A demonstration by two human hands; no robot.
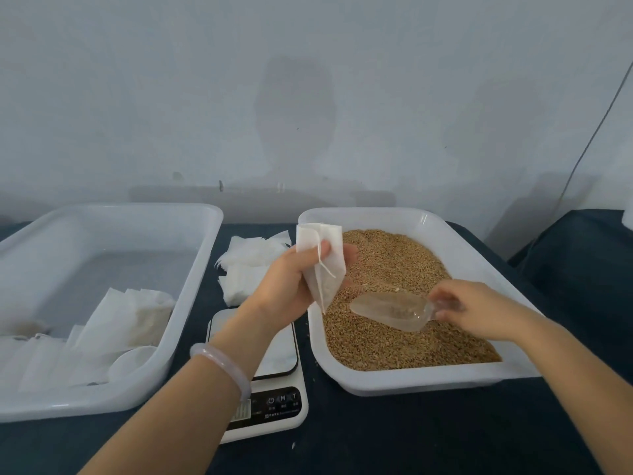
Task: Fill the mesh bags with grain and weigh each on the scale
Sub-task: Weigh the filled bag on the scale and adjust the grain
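Mesh bag (326, 286) pinched in left grip (284, 286), hanging above grain (394, 344); right grip (479, 310) holding scoop (387, 308)

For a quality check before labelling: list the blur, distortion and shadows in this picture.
Head view: right hand and the clear scoop it holds are motion-blurred. Head view: rim of the left tray bows from wide-angle distortion. Head view: flat light, only faint shadows on the wall. Head view: small print on the scale too soft to read.
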